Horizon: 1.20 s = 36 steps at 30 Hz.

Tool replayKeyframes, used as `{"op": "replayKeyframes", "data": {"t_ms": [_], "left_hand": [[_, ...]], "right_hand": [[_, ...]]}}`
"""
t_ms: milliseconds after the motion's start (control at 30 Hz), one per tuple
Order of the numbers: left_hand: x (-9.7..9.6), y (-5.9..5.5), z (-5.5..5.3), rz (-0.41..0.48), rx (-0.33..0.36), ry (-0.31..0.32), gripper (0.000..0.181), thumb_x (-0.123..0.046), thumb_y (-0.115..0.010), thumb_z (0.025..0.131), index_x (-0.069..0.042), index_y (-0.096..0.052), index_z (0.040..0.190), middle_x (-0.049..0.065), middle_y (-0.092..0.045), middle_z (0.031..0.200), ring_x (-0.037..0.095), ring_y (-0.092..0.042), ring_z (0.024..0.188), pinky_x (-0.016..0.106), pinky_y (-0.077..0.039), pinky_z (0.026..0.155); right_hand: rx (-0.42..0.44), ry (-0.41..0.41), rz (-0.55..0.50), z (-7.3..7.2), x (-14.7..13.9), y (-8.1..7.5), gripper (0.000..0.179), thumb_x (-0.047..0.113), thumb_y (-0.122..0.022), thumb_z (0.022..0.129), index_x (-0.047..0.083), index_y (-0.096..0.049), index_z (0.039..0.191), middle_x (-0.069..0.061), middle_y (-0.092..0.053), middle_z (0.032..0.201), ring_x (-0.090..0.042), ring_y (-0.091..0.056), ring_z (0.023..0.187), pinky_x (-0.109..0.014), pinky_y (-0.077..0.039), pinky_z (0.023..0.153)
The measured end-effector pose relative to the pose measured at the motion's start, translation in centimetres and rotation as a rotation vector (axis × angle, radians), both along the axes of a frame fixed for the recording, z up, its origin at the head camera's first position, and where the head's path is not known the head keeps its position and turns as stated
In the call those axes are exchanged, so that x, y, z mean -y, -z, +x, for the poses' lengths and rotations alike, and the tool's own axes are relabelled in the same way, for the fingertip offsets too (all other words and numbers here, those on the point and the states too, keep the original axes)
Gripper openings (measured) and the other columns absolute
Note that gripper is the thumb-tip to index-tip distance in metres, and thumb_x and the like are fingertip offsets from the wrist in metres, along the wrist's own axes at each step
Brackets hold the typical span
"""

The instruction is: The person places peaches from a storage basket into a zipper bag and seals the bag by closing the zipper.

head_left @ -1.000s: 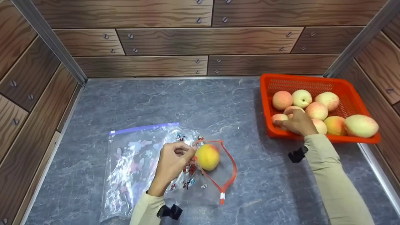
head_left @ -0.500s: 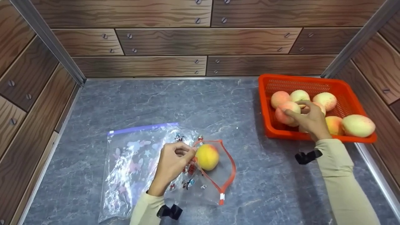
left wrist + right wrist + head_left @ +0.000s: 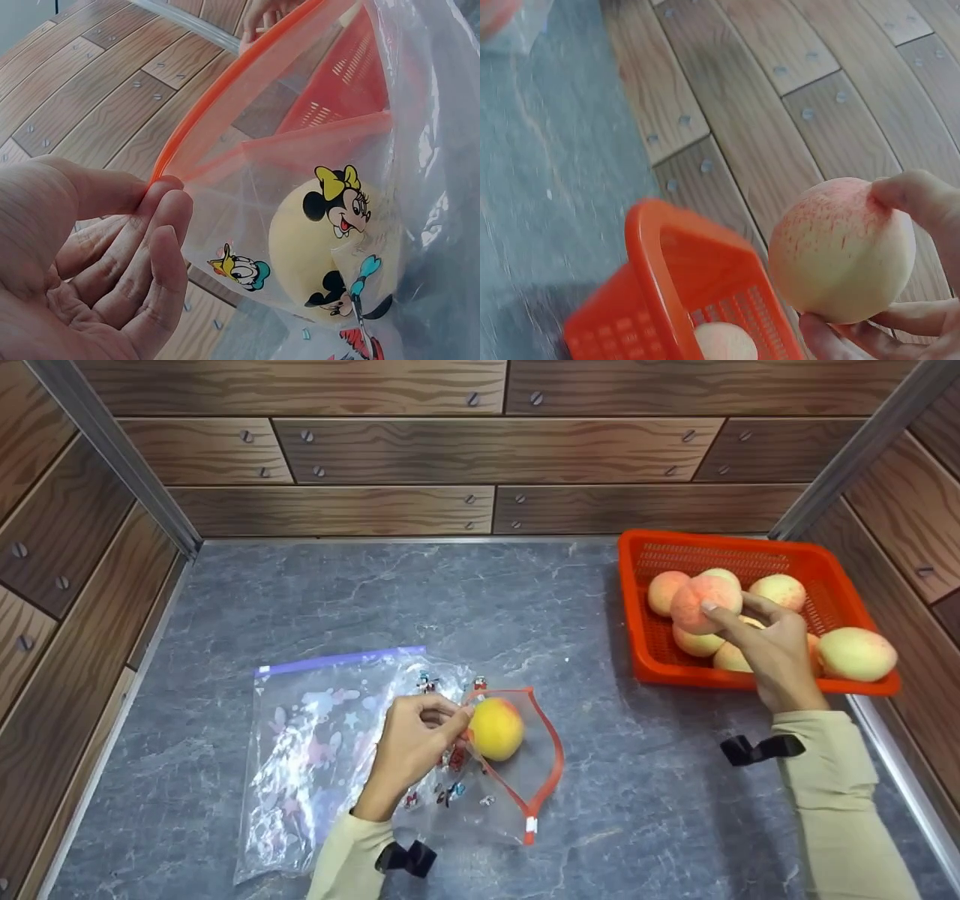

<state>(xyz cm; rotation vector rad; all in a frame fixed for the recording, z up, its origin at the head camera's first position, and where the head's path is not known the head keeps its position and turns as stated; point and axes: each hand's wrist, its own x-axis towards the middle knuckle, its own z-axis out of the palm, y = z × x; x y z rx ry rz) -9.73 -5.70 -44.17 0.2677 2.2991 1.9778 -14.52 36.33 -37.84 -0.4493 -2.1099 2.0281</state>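
Observation:
My left hand (image 3: 416, 746) pinches the orange-red rim of a clear zip bag (image 3: 517, 817) printed with cartoon figures; the left wrist view shows thumb and forefinger on that rim (image 3: 217, 90). The bag's mouth gapes, and a yellow peach (image 3: 496, 729) with a red blush lies inside it. Above the orange-red basket (image 3: 628, 607), my right hand (image 3: 776, 649) holds a pink and cream peach (image 3: 705, 604) between thumb and fingers. In the right wrist view this peach (image 3: 840, 255) is raised clear of the basket wall (image 3: 660, 277).
Several more peaches, among them a pale oblong one (image 3: 855, 654), lie in the basket at the right. Left of the printed bag, a flat clear bag with a purple zip (image 3: 341, 660) lies on the grey marbled table (image 3: 465, 600). Wood-patterned walls (image 3: 480, 450) enclose the back and sides.
My right hand has taken hold of a peach in the basket and lifted it above the others. My left hand keeps its pinch on the bag rim.

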Motion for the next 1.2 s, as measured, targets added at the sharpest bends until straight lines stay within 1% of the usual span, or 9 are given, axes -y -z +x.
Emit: {"op": "replayKeyframes", "data": {"t_ms": [100,233,333,467,567,700,833,1000,1200], "left_hand": [[0.0,0.0,0.0,0.012,-0.002,-0.003,0.02,-0.012,-0.075,0.091,0.006,-0.073,0.083,0.016,-0.072,0.073,0.027,-0.072,0.062,0.027,-0.06,0.054],[-0.1,0.0,0.0,0.011,-0.006,-0.004,0.019,-0.011,-0.075,0.091,0.006,-0.073,0.083,0.019,-0.072,0.074,0.028,-0.071,0.061,0.033,-0.062,0.056],[-0.2,-0.1,0.1,-0.003,-0.013,-0.01,0.018,-0.012,-0.076,0.09,0.004,-0.074,0.083,0.017,-0.072,0.073,0.028,-0.071,0.062,0.036,-0.062,0.056],[-0.2,-0.2,0.1,-0.014,-0.018,-0.014,0.019,-0.014,-0.077,0.091,0.003,-0.075,0.084,0.011,-0.073,0.073,0.025,-0.072,0.064,0.034,-0.062,0.058],[-0.2,-0.2,0.2,-0.02,-0.025,-0.013,0.019,-0.015,-0.077,0.091,0.003,-0.076,0.086,0.009,-0.074,0.075,0.021,-0.072,0.065,0.032,-0.062,0.059],[-0.1,-0.3,0.4,-0.041,-0.032,-0.017,0.018,-0.016,-0.077,0.091,0.003,-0.077,0.089,0.008,-0.074,0.076,0.019,-0.072,0.067,0.027,-0.061,0.062],[-0.2,-0.5,0.5,-0.055,-0.023,-0.006,0.018,-0.015,-0.076,0.092,0.003,-0.078,0.092,0.008,-0.075,0.078,0.019,-0.072,0.068,0.028,-0.062,0.064],[-0.3,-0.5,0.5,-0.018,0.003,0.024,0.018,-0.012,-0.074,0.093,0.005,-0.076,0.095,0.012,-0.075,0.078,0.023,-0.073,0.067,0.039,-0.064,0.062],[-0.4,-0.5,0.6,-0.016,-0.005,0.017,0.017,-0.012,-0.074,0.093,0.005,-0.076,0.095,0.011,-0.075,0.078,0.022,-0.073,0.067,0.039,-0.064,0.063]], "right_hand": [[-0.054,0.038,-0.1,0.4,0.7,-0.2,0.074,0.01,-0.082,0.086,-0.012,-0.042,0.144,-0.006,-0.056,0.117,-0.007,-0.069,0.082,-0.015,-0.058,0.077],[-0.13,0.088,-0.211,1.0,1.6,-0.3,0.062,0.003,-0.082,0.084,-0.008,-0.053,0.137,-0.01,-0.056,0.119,-0.012,-0.07,0.085,-0.019,-0.059,0.081],[-0.178,0.056,-0.273,1.7,2.2,-0.2,0.042,-0.001,-0.08,0.085,-0.002,-0.065,0.124,-0.011,-0.058,0.118,-0.014,-0.069,0.089,-0.02,-0.059,0.083],[-0.192,-0.025,-0.277,2.7,3.1,0.1,0.026,-0.003,-0.076,0.088,0.002,-0.07,0.112,-0.007,-0.063,0.105,-0.012,-0.064,0.084,-0.017,-0.057,0.073],[-0.167,-0.077,-0.248,3.4,4.1,0.3,0.03,-0.004,-0.074,0.088,0.002,-0.066,0.117,-0.006,-0.065,0.106,-0.013,-0.062,0.087,-0.018,-0.056,0.073],[-0.091,-0.14,-0.19,4.1,5.7,0.7,0.047,-0.004,-0.075,0.088,0.006,-0.054,0.128,-0.006,-0.059,0.124,-0.014,-0.062,0.106,-0.02,-0.057,0.088],[-0.04,-0.203,-0.136,4.9,7.5,1.1,0.054,-0.004,-0.076,0.087,0.008,-0.049,0.132,-0.008,-0.051,0.135,-0.018,-0.06,0.117,-0.025,-0.057,0.093],[-0.094,-0.292,-0.133,5.8,9.4,1.8,0.059,-0.013,-0.073,0.083,0.0,-0.053,0.137,-0.014,-0.054,0.139,-0.027,-0.061,0.119,-0.031,-0.058,0.094],[-0.099,-0.384,-0.058,6.8,10.9,2.5,0.065,-0.015,-0.077,0.078,-0.007,-0.053,0.138,-0.013,-0.06,0.136,-0.026,-0.06,0.122,-0.034,-0.055,0.099]]}}
